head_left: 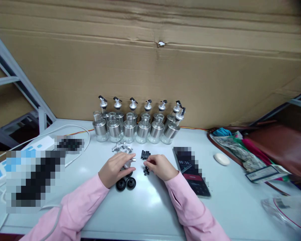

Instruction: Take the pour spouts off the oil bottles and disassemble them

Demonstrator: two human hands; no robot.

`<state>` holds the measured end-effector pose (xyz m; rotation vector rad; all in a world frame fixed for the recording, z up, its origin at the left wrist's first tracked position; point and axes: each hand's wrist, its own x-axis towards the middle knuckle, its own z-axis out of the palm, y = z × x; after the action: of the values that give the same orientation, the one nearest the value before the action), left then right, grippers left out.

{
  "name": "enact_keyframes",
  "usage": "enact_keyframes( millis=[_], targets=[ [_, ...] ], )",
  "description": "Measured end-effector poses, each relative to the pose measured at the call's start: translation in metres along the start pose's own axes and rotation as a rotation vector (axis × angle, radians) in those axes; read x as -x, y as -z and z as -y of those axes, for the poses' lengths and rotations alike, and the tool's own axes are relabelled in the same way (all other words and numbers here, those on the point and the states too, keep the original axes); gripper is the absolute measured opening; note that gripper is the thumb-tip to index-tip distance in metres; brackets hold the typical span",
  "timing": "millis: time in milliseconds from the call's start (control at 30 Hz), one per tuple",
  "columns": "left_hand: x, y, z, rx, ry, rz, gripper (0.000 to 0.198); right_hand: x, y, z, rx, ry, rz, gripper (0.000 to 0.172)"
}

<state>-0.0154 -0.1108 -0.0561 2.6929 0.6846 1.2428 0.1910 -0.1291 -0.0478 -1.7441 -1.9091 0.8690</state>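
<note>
My left hand [116,168] is closed around a small silver pourer spout [129,162], its tip poking out toward the right. My right hand [159,166] is pinched on a tiny black part I cannot name, just above a little heap of black rubber pieces [146,171]. More black pieces [145,154] lie between the hands and the bottles. Loose silver spouts [121,147] lie behind my left hand. Two black round caps [125,183] rest by my left wrist. Both sleeves are pink.
Two rows of glass and steel oil bottles [137,125] stand at the back against a cardboard wall [150,67]. A phone [192,170] lies right of my hand, a white oval object [222,159] beyond it. Power strip [27,149] and cables at left; bags at right.
</note>
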Motion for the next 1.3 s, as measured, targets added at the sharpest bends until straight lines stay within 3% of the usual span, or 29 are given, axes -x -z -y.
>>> enact_keyframes(
  millis=[267,500,633,767,900,967,1100,1300],
  targets=[
    [0.000,0.003,0.000,-0.092,-0.017,-0.054,0.033,0.001,-0.002,0.000,0.061,0.046,-0.009,0.018],
    [0.001,-0.002,-0.002,0.019,0.071,-0.083,0.030,0.001,0.000,0.001,0.068,0.073,-0.046,0.019],
    [0.004,-0.006,-0.004,0.089,0.088,-0.141,0.020,0.002,0.001,0.010,-0.117,0.138,-0.117,0.021],
    [0.004,-0.007,-0.008,0.185,0.061,-0.202,0.021,0.006,-0.007,0.020,-0.430,0.234,-0.048,0.027],
    [0.002,-0.008,-0.007,0.183,-0.020,-0.140,0.019,0.007,-0.017,0.024,-0.624,0.295,0.067,0.030],
    [0.001,-0.008,-0.006,0.124,-0.043,-0.109,0.031,0.008,-0.020,0.024,-0.687,0.290,0.088,0.031],
    [0.000,-0.006,-0.004,0.033,-0.060,-0.069,0.047,0.007,-0.022,0.023,-0.813,0.251,0.092,0.036],
    [-0.001,-0.005,-0.005,-0.033,-0.086,0.014,0.039,0.008,-0.020,0.025,-0.817,0.193,0.047,0.031]
  ],
)
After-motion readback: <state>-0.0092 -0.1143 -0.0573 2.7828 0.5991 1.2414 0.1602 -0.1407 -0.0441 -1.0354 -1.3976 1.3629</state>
